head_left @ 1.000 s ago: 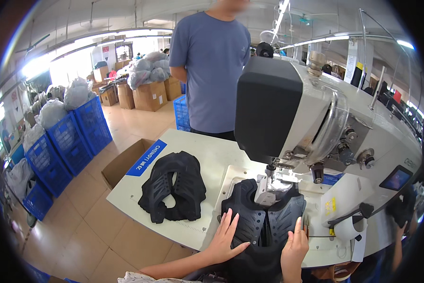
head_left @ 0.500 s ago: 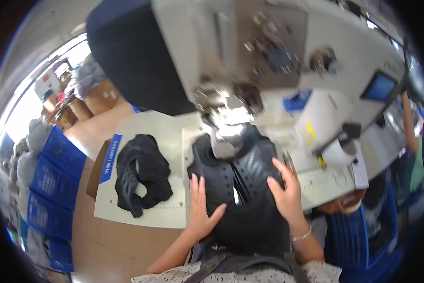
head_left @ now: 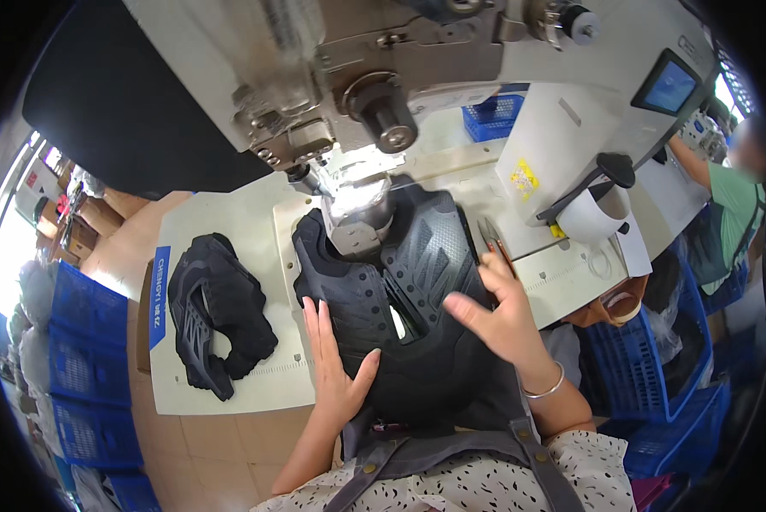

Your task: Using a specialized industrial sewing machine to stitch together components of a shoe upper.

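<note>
A black shoe upper (head_left: 357, 303) with eyelet rows and a slit down its middle lies under the presser foot (head_left: 359, 224) of a sewing machine. Along its left edge rests my left hand (head_left: 340, 371), open, fingers stretched and thumb out over the fabric. At the right edge, my right hand (head_left: 511, 324) is open, its thumb spread from the bent fingers and nothing seen held. Beside those fingers lie thread snips (head_left: 496, 239) with reddish-brown handles, partly covered by the hand. A second black upper (head_left: 217, 311), curled round, sits apart on the left of the table.
The machine head (head_left: 340, 77) overhangs the work. A white cup-shaped holder (head_left: 589, 215) and a small blue basket (head_left: 492, 118) stand on the right and behind. Stacked blue crates (head_left: 93, 367) line the left, a blue crate (head_left: 626, 363) the right. A co-worker (head_left: 728, 205) sits at far right.
The view has shifted, bringing the machine head nearer. My right hand has turned, its fingers now bent by the snips. My left hand still rests flat at the upper's left edge.
</note>
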Available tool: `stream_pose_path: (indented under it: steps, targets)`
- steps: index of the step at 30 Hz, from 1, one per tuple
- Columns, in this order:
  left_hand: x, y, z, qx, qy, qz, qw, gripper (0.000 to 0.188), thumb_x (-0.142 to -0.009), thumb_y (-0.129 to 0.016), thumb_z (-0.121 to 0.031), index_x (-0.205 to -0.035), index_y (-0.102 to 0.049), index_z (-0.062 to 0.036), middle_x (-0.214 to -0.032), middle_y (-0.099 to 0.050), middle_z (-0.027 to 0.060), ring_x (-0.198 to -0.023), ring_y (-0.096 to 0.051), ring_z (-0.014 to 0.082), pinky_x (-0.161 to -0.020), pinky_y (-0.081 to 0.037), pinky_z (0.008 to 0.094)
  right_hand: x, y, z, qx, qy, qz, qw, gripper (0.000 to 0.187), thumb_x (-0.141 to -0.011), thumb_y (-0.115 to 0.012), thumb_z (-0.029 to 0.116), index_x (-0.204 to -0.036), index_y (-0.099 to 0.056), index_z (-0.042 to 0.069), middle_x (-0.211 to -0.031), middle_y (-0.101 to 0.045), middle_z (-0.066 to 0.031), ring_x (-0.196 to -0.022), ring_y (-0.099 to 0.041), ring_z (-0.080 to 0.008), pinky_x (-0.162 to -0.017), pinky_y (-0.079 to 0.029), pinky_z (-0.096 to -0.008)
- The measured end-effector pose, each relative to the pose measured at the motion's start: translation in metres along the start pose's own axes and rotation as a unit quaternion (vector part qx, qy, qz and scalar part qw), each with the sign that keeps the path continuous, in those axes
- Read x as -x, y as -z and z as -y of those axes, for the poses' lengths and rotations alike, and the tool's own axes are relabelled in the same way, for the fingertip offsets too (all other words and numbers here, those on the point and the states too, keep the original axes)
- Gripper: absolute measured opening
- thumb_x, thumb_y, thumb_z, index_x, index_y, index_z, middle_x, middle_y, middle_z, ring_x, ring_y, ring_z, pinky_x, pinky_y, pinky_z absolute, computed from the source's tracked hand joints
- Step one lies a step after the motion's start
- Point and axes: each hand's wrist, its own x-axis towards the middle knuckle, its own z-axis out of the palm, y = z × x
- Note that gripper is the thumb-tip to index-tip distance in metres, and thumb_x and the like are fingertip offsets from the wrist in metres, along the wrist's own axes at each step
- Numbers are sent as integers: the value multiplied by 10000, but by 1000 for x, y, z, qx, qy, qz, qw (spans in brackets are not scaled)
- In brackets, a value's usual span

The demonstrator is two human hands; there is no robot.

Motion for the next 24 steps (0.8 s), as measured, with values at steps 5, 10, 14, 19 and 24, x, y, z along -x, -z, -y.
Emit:
stream_pose_path:
  steps: [5,10,14,19,24]
  targets:
    - [11,13,-11,-100,-32,-116,988,726,-732,-663,-177,-1296,-265,46,-1392,-169,279,-1296,-197,397,-1044,-200,428,-3,-9,14,263,166,-40,950,181,-739,-653,84,-806,-566,-59,-1203,-480,-218,-1046,-510,-316,-856,-412,-341]
    - [25,54,-17,202,290,183,917,443,-813,-597,-280,-1086,-461,41,-1206,-483,218,-1017,-535,241,-864,-422,346,-11,-7,30,-353,-114,56,927,369,-895,-488,100,-1223,-374,-24,-1045,-571,-155,-843,-620,-234,-684,-552,-352]
    - [8,32,-31,711,266,201,620,444,-911,-459,-296,-1206,-436,36,-1191,-526,147,-1035,-547,206,-864,-450,304,-17,-9,30,-392,-152,53,906,362,-895,-482,101,-1215,-372,-28,-1048,-564,-150,-855,-617,-244,-654,-561,-369]
    - [-29,36,-45,674,212,52,706,394,-924,-410,-172,-1248,-384,50,-1198,-520,158,-1087,-519,229,-918,-428,359,-13,-25,22,-286,-55,7,957,310,-905,-458,140,-1162,-414,-29,-989,-580,-178,-794,-625,-220,-592,-560,-316]
    - [-61,49,-50,637,148,37,755,347,-895,-385,-72,-1211,-411,71,-1167,-540,173,-1053,-541,230,-912,-436,366,-28,-32,19,-323,-111,-42,939,283,-903,-445,127,-1150,-441,-14,-1022,-583,-154,-825,-617,-202,-687,-543,-321]
